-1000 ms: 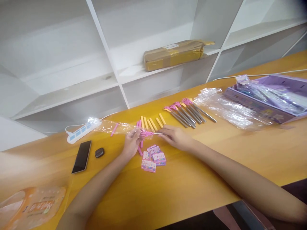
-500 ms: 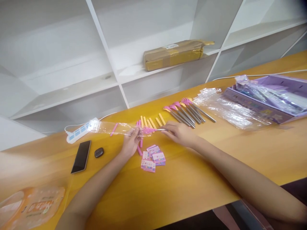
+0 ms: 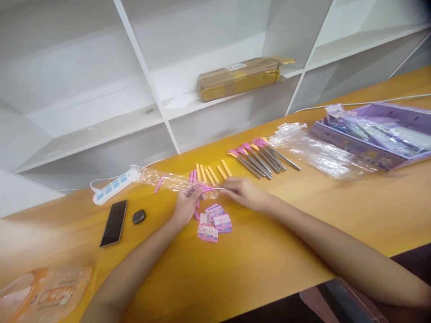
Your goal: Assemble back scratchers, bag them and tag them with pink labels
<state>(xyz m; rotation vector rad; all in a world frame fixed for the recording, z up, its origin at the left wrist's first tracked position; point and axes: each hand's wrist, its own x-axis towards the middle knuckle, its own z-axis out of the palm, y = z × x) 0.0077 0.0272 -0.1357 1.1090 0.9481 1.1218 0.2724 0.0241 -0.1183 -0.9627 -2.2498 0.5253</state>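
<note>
My left hand (image 3: 186, 205) pinches a long clear plastic sleeve (image 3: 166, 179) near its right end. The sleeve stretches leftward over the table. A back scratcher's pink hand-shaped head (image 3: 206, 189) lies at that end, close to my left fingertips. My right hand (image 3: 245, 193) is closed on the back scratcher's thin metal rod (image 3: 220, 189). Just below are several small printed pink cards (image 3: 215, 221) in a loose pile. Pink tubes (image 3: 194, 176) lie partly behind the sleeve and my left hand, beside several yellow-orange tubes (image 3: 210, 176).
Several back scratchers (image 3: 262, 157) with pink or orange heads lie behind my right hand. Clear sleeves (image 3: 323, 154) and a purple box (image 3: 357, 146) of packaged items are farther right. At left are a power strip (image 3: 114, 187), a phone (image 3: 114, 223), a black case (image 3: 138, 216) and an orange-printed bag (image 3: 50, 289).
My right hand has come slightly left and down with the back scratcher. Its pink head sits nearer my left fingers, and the sleeve's right part has dipped a little.
</note>
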